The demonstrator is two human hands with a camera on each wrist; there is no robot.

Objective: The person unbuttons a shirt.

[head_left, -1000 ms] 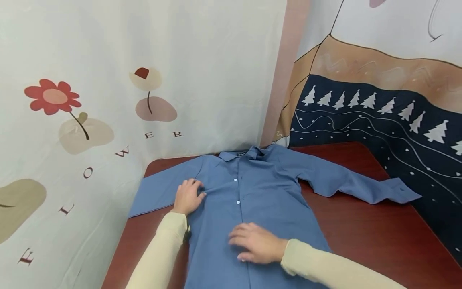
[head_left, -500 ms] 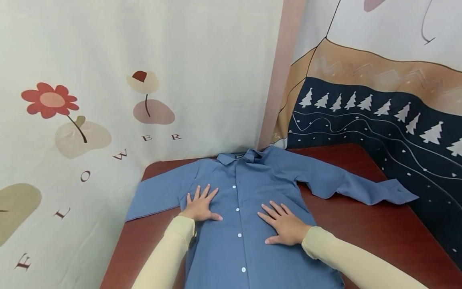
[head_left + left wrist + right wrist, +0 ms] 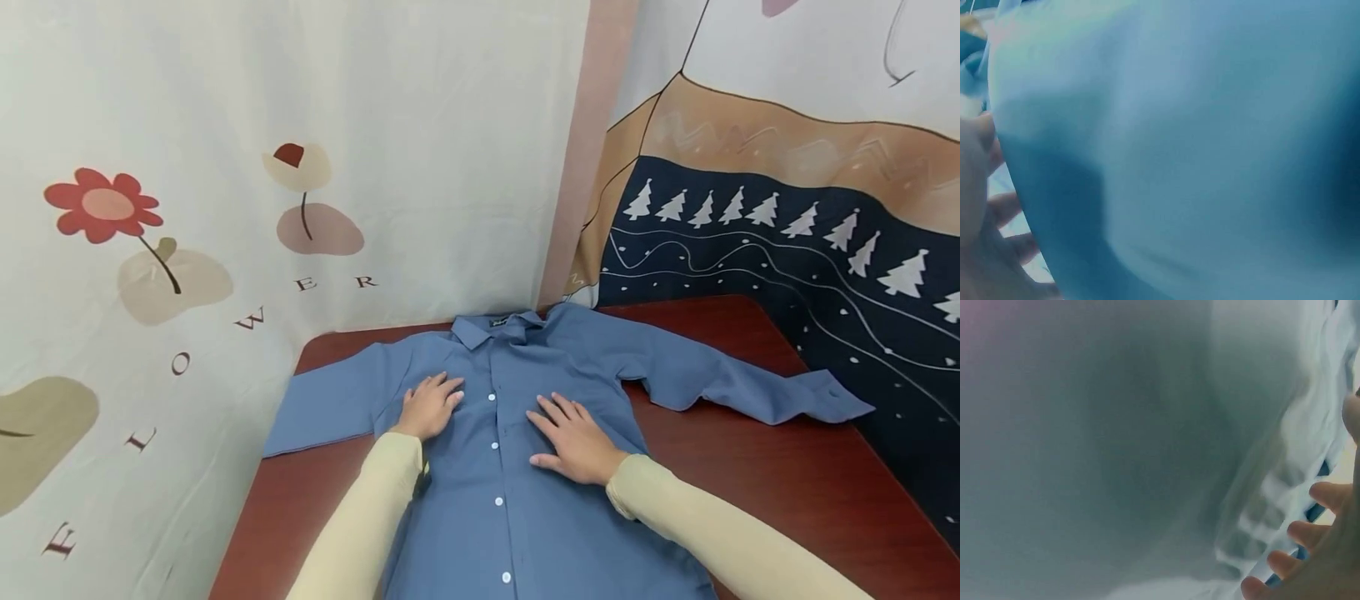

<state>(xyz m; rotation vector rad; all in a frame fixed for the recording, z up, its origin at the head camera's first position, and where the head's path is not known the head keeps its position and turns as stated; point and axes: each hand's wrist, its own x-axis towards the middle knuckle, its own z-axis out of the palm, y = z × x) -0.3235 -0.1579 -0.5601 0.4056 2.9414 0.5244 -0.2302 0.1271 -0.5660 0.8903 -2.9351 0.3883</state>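
A blue button-up shirt (image 3: 457, 517) lies spread front side up on the table, its collar at the far edge. White buttons run down its middle. My left hand (image 3: 429, 407) rests on the chest just left of the button line, fingers pointing toward the collar. To the right of the buttons, my right hand (image 3: 576, 440) lies over the other chest panel with its fingers spread. In the left wrist view, blurred blue cloth fills most of the picture beside the left hand's fingers (image 3: 1007, 209). The right wrist view shows the right hand's fingertips (image 3: 1285, 562) extended over the cloth.
The dark red table (image 3: 757, 475) shows on both sides of the shirt. One sleeve (image 3: 757, 387) stretches to the table's right edge, the other (image 3: 322, 408) to its left edge. A pale flower-print curtain (image 3: 435, 167) and a dark tree-print cloth (image 3: 750, 250) hang behind.
The right hand has moved up the shirt, from low on the front to the right chest. The left hand has shifted right, closer to the buttons. The collar's left side now lies flatter.
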